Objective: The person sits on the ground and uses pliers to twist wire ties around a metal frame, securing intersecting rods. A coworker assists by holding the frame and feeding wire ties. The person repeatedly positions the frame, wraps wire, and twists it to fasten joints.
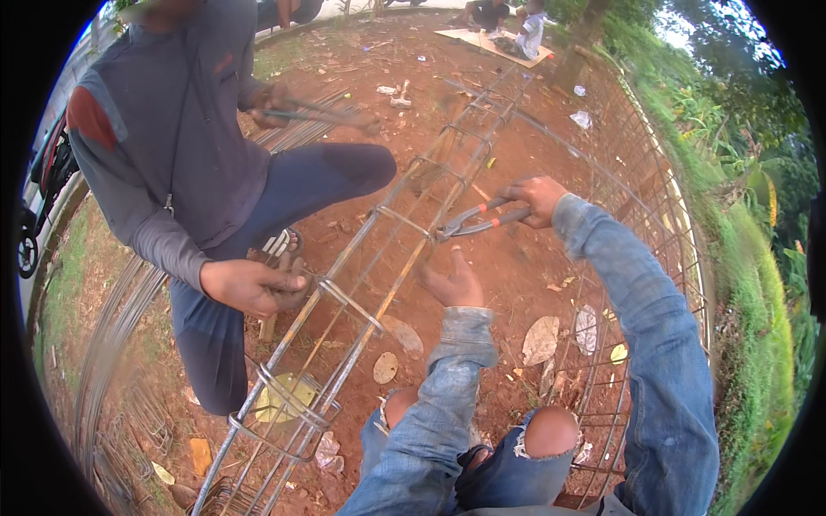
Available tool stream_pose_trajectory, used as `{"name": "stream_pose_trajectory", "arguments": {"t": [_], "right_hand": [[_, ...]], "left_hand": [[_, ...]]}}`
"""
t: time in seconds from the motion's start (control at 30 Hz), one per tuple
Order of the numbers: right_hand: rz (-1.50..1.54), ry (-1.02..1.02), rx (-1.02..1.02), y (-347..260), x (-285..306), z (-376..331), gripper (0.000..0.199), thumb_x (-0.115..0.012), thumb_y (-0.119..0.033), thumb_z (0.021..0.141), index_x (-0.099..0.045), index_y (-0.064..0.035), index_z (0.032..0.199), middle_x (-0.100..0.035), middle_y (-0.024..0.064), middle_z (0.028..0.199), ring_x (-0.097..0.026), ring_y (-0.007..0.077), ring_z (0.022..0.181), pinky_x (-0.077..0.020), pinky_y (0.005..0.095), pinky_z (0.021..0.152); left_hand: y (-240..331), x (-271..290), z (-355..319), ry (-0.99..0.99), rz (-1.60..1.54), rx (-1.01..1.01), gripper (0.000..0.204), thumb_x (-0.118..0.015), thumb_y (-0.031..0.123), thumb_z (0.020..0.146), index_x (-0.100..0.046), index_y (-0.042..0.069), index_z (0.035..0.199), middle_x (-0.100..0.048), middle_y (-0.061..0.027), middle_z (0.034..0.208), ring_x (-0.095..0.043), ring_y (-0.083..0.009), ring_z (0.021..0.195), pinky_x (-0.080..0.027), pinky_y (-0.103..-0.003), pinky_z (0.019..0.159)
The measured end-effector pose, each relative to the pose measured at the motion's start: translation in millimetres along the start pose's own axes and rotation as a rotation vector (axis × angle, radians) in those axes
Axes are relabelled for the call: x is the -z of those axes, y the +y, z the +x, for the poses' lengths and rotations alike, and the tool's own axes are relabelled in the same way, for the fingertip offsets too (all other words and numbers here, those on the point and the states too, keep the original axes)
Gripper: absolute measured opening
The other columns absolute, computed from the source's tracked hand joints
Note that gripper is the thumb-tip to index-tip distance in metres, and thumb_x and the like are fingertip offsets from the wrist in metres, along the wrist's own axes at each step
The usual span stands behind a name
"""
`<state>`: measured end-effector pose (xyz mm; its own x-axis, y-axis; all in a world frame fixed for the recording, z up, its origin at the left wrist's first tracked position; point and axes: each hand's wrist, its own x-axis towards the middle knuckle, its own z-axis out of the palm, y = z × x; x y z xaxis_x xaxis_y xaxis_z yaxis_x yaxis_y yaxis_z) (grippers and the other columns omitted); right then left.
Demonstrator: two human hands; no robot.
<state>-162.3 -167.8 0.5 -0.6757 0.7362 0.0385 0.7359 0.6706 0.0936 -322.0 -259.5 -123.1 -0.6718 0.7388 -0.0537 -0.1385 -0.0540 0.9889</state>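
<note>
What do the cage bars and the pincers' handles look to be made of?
Cage bars: bare steel rod by the look, dull grey, thin and straight. Pincers in the right hand: dark metal jaws; handles seem coated in reddish plastic or rubber, though blur leaves that open.

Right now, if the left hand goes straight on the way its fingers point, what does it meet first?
Probably the long bars of the rebar cage, just ahead of the left hand, near the pliers' tip; depth is unclear.
</note>
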Motion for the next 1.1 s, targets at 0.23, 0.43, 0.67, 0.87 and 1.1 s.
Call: {"name": "stream_pose_trajectory", "arguments": {"t": [0.23,0.43,0.67,0.87,1.1], "right_hand": [[0.035,0.020,0.021,-5.1,8.9,-9.0,0.037,-0.068,-0.020,0.069,-0.059,-0.0096,0.103,-0.063,0.0122,0.088,-0.060,0.0325,0.082,-0.0478,0.0414,0.069],[0.374,-0.593,-0.511,-81.4,76.1,-36.5,0.036,-0.063,-0.036,0.076,-0.064,-0.0022,0.089,-0.064,0.0161,0.075,-0.062,0.0331,0.077,-0.0483,0.0410,0.068],[0.236,-0.494,-0.479,-133.9,81.2,-41.0,0.042,-0.056,-0.039,0.080,-0.063,0.0025,0.085,-0.063,0.0190,0.072,-0.062,0.0347,0.076,-0.0479,0.0438,0.070],[0.165,-0.482,-0.576,-149.6,77.6,-48.5,0.044,-0.054,-0.040,0.082,-0.062,0.0033,0.084,-0.062,0.0207,0.073,-0.062,0.0353,0.078,-0.0481,0.0432,0.073],[0.260,-0.559,-0.523,-183.9,94.5,-32.5,0.053,-0.047,-0.047,0.087,-0.054,0.0043,0.099,-0.062,0.0233,0.079,-0.062,0.0386,0.080,-0.0486,0.0453,0.070]], "left_hand": [[-9.6,-2.3,-19.5,0.231,-0.009,-0.128,0.057,-0.059,0.011,0.082,-0.033,-0.003,0.130,-0.045,-0.0230,0.122,-0.039,-0.0339,0.119,-0.030,-0.042,0.100],[15.4,-6.5,-33.1,-0.687,-1.158,0.551,0.049,-0.059,0.031,0.084,-0.044,0.001,0.119,-0.048,-0.0169,0.117,-0.043,-0.0298,0.114,-0.034,-0.044,0.098],[24.8,2.1,-26.8,-0.674,-1.321,0.677,0.044,-0.055,0.044,0.085,-0.049,0.009,0.112,-0.053,-0.0095,0.112,-0.047,-0.0251,0.108,-0.037,-0.043,0.093],[45.8,7.5,-24.5,-0.695,-1.488,0.812,0.034,-0.060,0.039,0.080,-0.055,0.011,0.098,-0.059,-0.0073,0.095,-0.057,-0.0221,0.088,-0.047,-0.041,0.076],[21.5,8.2,0.1,-0.812,-1.710,0.891,0.014,-0.059,0.024,0.078,-0.057,0.011,0.081,-0.059,0.0002,0.069,-0.057,-0.0134,0.060,-0.048,-0.031,0.057]]}}
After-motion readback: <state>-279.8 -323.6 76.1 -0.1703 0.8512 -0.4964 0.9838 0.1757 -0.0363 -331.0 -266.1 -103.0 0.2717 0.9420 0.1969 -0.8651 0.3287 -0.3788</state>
